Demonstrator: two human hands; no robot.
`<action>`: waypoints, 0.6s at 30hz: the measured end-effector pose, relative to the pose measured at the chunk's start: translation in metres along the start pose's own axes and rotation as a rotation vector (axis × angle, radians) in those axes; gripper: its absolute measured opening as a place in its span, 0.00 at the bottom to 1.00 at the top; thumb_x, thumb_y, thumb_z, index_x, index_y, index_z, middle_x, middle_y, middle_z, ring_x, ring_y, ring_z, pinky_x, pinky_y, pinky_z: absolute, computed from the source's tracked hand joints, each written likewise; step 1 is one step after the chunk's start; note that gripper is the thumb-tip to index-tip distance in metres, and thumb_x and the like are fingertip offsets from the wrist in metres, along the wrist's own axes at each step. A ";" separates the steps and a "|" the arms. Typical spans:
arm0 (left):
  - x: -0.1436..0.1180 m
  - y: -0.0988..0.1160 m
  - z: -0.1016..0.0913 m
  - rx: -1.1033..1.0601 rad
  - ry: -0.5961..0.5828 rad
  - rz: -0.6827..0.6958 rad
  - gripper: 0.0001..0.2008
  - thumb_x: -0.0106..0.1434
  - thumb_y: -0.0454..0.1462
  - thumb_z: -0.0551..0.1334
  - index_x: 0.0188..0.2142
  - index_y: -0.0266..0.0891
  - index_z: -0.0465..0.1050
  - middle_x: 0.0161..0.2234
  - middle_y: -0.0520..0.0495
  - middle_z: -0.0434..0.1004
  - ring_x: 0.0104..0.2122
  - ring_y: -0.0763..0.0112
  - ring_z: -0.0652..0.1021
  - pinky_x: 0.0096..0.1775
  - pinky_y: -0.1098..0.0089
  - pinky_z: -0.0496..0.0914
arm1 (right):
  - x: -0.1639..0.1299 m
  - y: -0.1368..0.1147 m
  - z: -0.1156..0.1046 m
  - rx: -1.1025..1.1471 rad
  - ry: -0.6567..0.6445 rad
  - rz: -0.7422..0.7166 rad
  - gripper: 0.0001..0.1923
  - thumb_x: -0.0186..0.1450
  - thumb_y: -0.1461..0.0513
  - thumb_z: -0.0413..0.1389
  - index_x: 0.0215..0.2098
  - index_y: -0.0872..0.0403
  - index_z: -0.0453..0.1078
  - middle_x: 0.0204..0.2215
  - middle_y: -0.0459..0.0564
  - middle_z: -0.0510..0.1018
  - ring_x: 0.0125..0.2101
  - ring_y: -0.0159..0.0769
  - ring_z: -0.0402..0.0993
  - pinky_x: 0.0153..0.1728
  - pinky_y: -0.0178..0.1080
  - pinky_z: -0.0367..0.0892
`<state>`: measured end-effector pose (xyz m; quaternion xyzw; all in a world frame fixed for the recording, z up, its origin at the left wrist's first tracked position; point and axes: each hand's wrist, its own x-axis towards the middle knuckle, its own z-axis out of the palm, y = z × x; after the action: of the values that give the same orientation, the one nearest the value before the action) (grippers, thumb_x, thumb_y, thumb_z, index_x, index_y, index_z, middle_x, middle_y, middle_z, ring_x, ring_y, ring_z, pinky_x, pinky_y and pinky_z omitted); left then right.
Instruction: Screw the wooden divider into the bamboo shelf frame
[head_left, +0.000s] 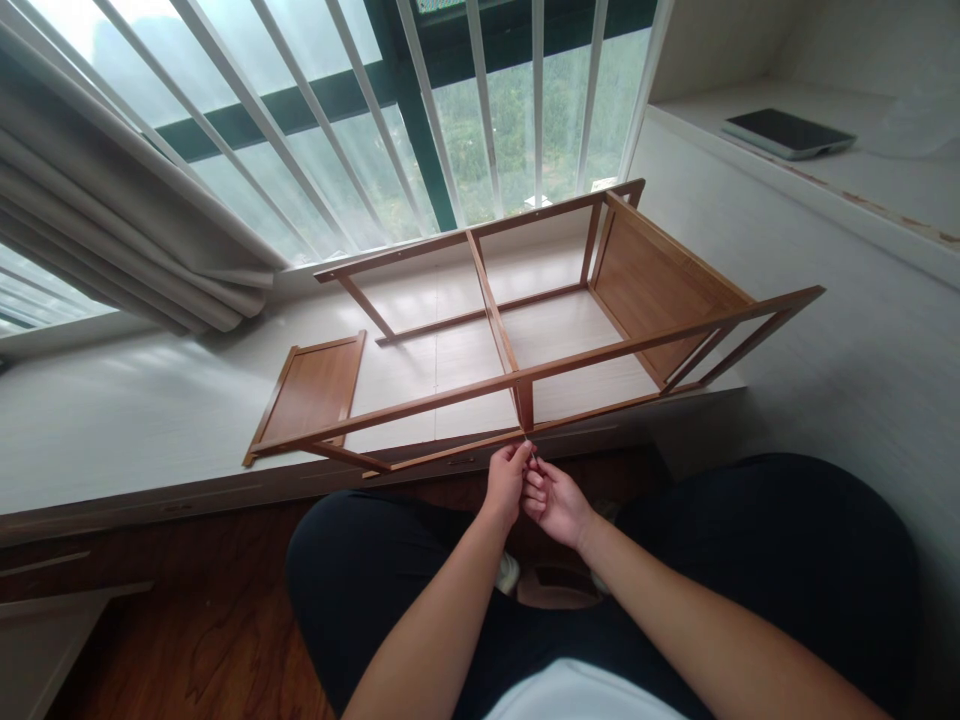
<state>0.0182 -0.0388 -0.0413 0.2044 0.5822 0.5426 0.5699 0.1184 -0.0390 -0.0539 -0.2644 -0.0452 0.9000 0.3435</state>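
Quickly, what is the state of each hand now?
Left hand: fingers pinched shut at the near rail of the wooden frame; anything held is too small to tell.
Right hand: curled, fingertips meeting the left's; contents cannot be told.

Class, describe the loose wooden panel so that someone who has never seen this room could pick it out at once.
Start at the barred window and drop to the pale sill. Left of the wooden frame lies the loose panel, flat and solid where the frame is open bars.

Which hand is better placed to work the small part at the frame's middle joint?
Probably the right hand: its fingertips pinch a small metal part at the joint of the wooden frame. The left hand grips just beside it, seemingly steadying.
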 end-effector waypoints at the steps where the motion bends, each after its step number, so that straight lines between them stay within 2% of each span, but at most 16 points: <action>1: 0.000 0.000 0.000 0.004 0.002 -0.004 0.18 0.54 0.48 0.69 0.31 0.35 0.74 0.21 0.53 0.71 0.18 0.78 0.70 0.22 0.76 0.62 | 0.000 0.000 0.000 0.005 -0.005 0.007 0.06 0.63 0.59 0.57 0.32 0.52 0.66 0.17 0.38 0.60 0.15 0.25 0.51 0.15 0.28 0.49; 8: -0.004 0.001 0.002 0.000 -0.024 -0.009 0.17 0.54 0.48 0.69 0.32 0.35 0.74 0.21 0.53 0.71 0.15 0.79 0.68 0.19 0.75 0.60 | 0.001 0.004 -0.002 0.021 0.051 -0.021 0.13 0.64 0.52 0.56 0.30 0.53 0.65 0.16 0.39 0.62 0.13 0.24 0.51 0.14 0.28 0.47; 13: -0.004 0.001 0.003 -0.034 -0.038 -0.002 0.17 0.54 0.47 0.68 0.32 0.35 0.74 0.20 0.54 0.69 0.14 0.79 0.67 0.17 0.76 0.59 | -0.001 0.007 0.004 -0.108 0.124 -0.145 0.19 0.63 0.46 0.55 0.29 0.53 0.65 0.15 0.39 0.64 0.12 0.24 0.52 0.12 0.28 0.47; 18: -0.002 0.001 0.003 -0.055 -0.071 0.012 0.18 0.54 0.48 0.68 0.32 0.34 0.74 0.21 0.54 0.69 0.13 0.80 0.66 0.16 0.76 0.59 | -0.005 0.007 0.008 -0.280 0.182 -0.304 0.19 0.61 0.46 0.58 0.32 0.53 0.66 0.15 0.39 0.67 0.11 0.23 0.54 0.11 0.28 0.48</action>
<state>0.0207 -0.0390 -0.0392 0.2112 0.5453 0.5542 0.5924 0.1129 -0.0467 -0.0468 -0.3797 -0.1780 0.7952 0.4379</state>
